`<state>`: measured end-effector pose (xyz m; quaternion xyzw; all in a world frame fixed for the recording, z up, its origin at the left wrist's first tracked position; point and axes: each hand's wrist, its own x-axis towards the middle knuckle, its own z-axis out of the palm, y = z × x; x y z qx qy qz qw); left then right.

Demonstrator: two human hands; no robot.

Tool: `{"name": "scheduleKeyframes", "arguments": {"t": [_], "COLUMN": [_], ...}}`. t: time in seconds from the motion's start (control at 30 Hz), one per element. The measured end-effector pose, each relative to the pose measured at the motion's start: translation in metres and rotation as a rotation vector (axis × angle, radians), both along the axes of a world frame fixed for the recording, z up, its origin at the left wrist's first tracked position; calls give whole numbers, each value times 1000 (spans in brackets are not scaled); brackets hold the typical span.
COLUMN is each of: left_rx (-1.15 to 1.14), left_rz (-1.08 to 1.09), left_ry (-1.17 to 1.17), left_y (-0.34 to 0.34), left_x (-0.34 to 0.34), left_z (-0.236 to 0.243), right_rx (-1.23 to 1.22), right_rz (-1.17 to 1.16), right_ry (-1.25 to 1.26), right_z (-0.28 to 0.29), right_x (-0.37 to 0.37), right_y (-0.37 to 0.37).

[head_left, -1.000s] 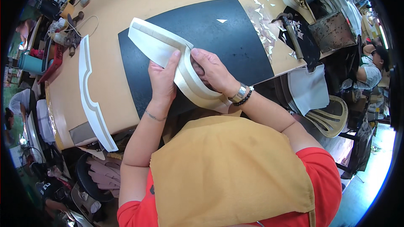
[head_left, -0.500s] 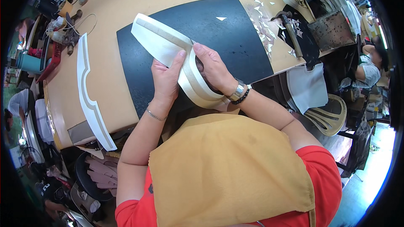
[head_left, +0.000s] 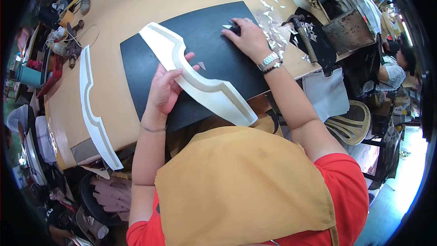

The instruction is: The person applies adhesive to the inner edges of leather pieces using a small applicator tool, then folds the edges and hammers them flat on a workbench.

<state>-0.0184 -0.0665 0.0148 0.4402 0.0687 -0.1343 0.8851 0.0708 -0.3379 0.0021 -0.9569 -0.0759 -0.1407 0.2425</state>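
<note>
My left hand is closed on a long white curved leather-like piece. A beige band runs along its notched edge, and the piece slants across the mat toward my apron. Over the upper right of the black mat, my right hand has thumb and forefinger apart. A small white triangular scrap lies between those fingertips, and shadow hides the other fingers. Close to my left fingertips lies a greyish triangular scrap. A similar white piece with a beige band rests on the table to the left.
Several triangular scraps are scattered right of the mat. Beside them lies a hammer. Tools and a looped cord lie at the table's left edge. A chair stands to the right, and another person is beyond.
My right hand has let go of the white piece and moved away to the upper right of the mat. The piece, bent before, has spread out flatter in my left hand.
</note>
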Motion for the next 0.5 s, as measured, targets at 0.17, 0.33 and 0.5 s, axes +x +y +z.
{"name": "scheduleKeyframes", "arguments": {"t": [0.17, 0.33, 0.5], "left_rx": [-72, -49, 130], "left_rz": [329, 269, 165], "left_ry": [-16, -77, -56], "left_y": [38, 30, 18], "left_x": [18, 18, 10], "left_z": [-39, -21, -27], "right_rx": [-39, 46, -11], "right_rz": [179, 299, 203], "right_ry": [14, 8, -103], "right_z": [-2, -9, -17], "right_x": [-25, -54, -38], "right_y": [33, 53, 23]}}
